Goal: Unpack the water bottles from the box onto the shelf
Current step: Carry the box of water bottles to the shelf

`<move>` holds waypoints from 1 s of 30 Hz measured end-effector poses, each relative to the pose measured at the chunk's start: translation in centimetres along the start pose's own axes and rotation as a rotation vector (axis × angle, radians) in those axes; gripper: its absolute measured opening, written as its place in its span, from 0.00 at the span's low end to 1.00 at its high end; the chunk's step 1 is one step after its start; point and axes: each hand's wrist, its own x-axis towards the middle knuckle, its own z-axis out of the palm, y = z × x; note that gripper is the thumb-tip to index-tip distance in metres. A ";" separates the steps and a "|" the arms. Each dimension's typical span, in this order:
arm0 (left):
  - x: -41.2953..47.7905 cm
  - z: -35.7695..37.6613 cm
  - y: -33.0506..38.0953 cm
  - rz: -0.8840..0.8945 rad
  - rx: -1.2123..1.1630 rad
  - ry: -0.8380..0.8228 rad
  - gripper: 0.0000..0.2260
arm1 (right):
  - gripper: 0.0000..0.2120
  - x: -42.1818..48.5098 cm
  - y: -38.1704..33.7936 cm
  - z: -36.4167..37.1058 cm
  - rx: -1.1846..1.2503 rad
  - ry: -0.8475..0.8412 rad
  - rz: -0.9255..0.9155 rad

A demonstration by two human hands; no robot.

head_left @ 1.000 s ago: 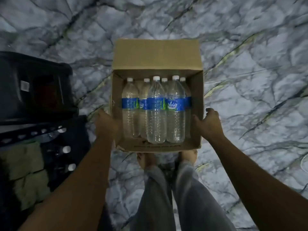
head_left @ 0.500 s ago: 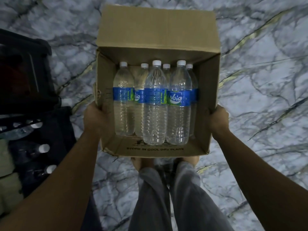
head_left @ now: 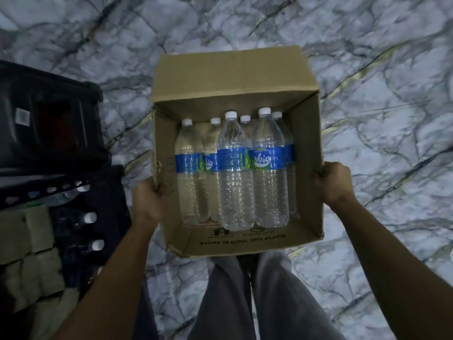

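1. brown cardboard box (head_left: pixel 306 155), flaps open, held above the grey marble floor (head_left: pixel 392 94), before the person's legs.
2. left hand (head_left: pixel 147 202) grips the box's left wall, right hand (head_left: pixel 333 182) its right wall; fingers curled on the rims.
3. clear plastic water bottles with blue labels (head_left: pixel 235 187) lie packed inside, six white caps toward the far wall.
4. judged: carrying stage, both hands taken up.
5. next move needs the box set down near the dark shelf (head_left: pixel 49 133) at left, then one hand freed for a bottle.

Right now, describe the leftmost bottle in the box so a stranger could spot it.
Start at the cardboard box held over the marble floor. Of the six white-capped bottles inside, take the leftmost bottle, nearest the left hand. Only it has bare cardboard on its left.
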 end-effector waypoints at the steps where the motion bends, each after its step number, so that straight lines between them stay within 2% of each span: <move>1: -1.2 -0.7 0.3 -0.027 -0.015 0.001 0.10 | 0.16 -0.8 -0.2 -1.1 -0.009 0.004 -0.020; 5: -6.5 -4.7 2.5 -0.079 -0.046 0.010 0.12 | 0.13 -4.7 -2.2 -6.5 -0.057 0.020 -0.113; 7: -8.5 -7.0 3.4 -0.071 -0.058 0.010 0.11 | 0.17 -6.7 -3.1 -9.2 -0.061 0.043 -0.120; 9: -10.2 -9.4 4.5 -0.051 -0.064 0.010 0.10 | 0.19 -8.9 -4.4 -12.2 -0.052 0.073 -0.148; 12: -12.6 -12.5 6.1 0.010 -0.040 0.044 0.06 | 0.12 -12.2 -6.3 -15.9 -0.080 0.126 -0.229; 16: -14.7 -16.1 8.3 0.105 -0.087 0.048 0.06 | 0.13 -15.6 -8.3 -19.4 -0.053 0.211 -0.267; 21: -17.8 -20.0 11.3 0.156 -0.076 0.099 0.06 | 0.18 -18.4 -9.5 -22.4 -0.072 0.292 -0.260; 23: -19.9 -21.9 12.5 0.167 -0.068 0.108 0.06 | 0.16 -20.3 -10.2 -23.8 -0.081 0.324 -0.288; 30: -26.9 -28.5 15.0 0.226 -0.134 0.102 0.09 | 0.19 -26.6 -12.1 -28.5 -0.097 0.327 -0.249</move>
